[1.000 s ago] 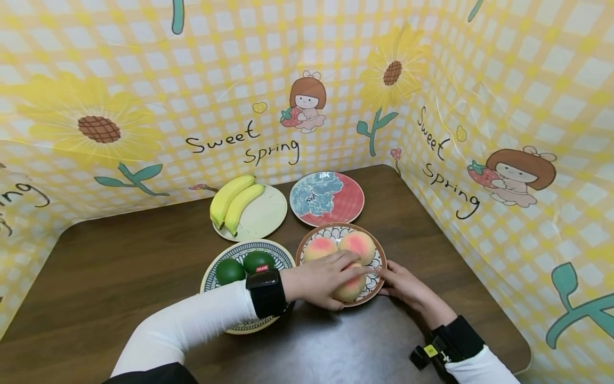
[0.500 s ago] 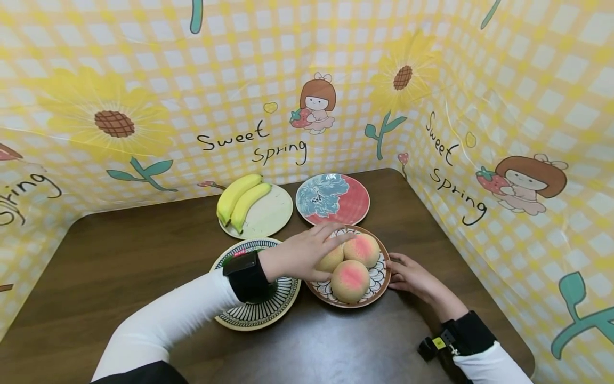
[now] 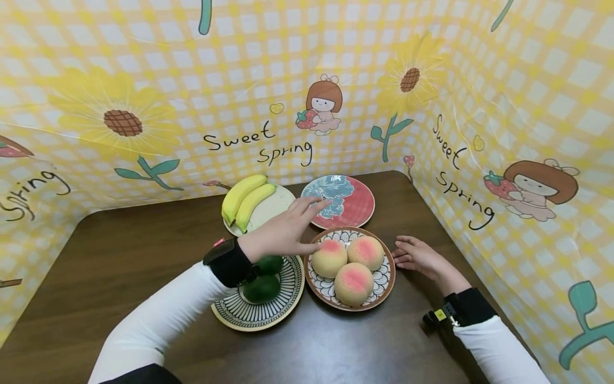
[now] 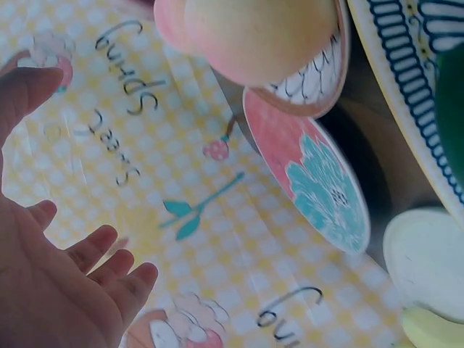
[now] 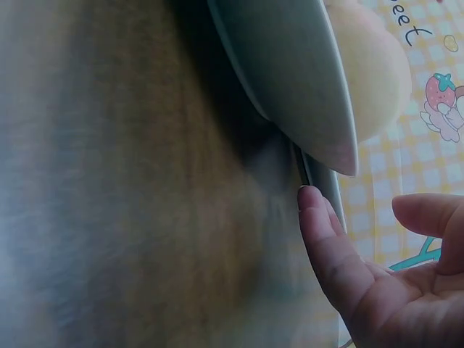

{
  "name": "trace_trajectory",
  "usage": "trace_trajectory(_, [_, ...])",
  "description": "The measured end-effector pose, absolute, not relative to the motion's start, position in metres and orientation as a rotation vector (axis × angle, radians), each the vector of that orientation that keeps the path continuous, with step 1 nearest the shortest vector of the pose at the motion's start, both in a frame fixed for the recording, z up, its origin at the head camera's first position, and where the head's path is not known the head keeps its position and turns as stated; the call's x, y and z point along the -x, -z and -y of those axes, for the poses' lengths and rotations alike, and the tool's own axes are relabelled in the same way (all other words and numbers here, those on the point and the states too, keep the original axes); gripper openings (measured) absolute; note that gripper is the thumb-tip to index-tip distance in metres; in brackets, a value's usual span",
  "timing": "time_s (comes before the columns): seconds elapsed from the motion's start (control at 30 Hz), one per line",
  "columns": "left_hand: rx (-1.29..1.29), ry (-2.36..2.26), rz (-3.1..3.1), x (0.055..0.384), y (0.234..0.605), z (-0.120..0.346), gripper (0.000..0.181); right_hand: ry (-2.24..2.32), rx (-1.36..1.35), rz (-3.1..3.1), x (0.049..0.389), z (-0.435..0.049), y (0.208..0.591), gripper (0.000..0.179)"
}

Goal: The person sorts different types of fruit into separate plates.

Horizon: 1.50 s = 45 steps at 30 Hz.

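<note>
My left hand (image 3: 280, 229) hovers with spread fingers over the gap between the plates, its thumb close to one peach; whether it touches cannot be told. Three peaches (image 3: 354, 284) sit together on a brown-rimmed patterned plate (image 3: 331, 298). To the right of that plate is my right hand (image 3: 422, 258), fingers loosely extended and holding nothing. In the right wrist view its fingertips lie just apart from the raised plate rim (image 5: 312, 94). Under my left wrist, dark green oval fruits (image 3: 261, 288) lie on a plate with a blue-black pattern (image 3: 259, 320), partly hidden.
Two bananas (image 3: 256, 205) rest on a pale plate (image 3: 285, 200) at the back. A red plate with a blue flower (image 3: 362, 205) stands beside it. The brown wooden table (image 3: 134, 250) meets a yellow checked cloth wall (image 3: 192, 96) at the back and right.
My left hand has lifted off the peaches and moved left and away from me, uncovering them. My right hand has let go of the plate rim and drawn slightly right.
</note>
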<state>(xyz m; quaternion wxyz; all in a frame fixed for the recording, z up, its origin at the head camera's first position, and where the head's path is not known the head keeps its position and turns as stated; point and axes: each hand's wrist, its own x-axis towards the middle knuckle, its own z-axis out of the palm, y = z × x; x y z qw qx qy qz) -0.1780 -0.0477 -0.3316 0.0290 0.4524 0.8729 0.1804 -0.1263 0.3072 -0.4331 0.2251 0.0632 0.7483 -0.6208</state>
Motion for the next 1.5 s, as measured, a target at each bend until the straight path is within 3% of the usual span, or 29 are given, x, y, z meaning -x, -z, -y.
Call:
trace_trajectory(0.57, [-0.970,-0.681,-2.807,0.219,0.344,0.101,0.093,1.721,-0.152,-2.050,0.161,-0.299,0.429,0.067])
trace_trajectory(1.5, [-0.632,-0.678,-2.797,0.263,0.380,0.160,0.091,1.657,-0.137,-2.050,0.206,-0.293,0.424,0.067])
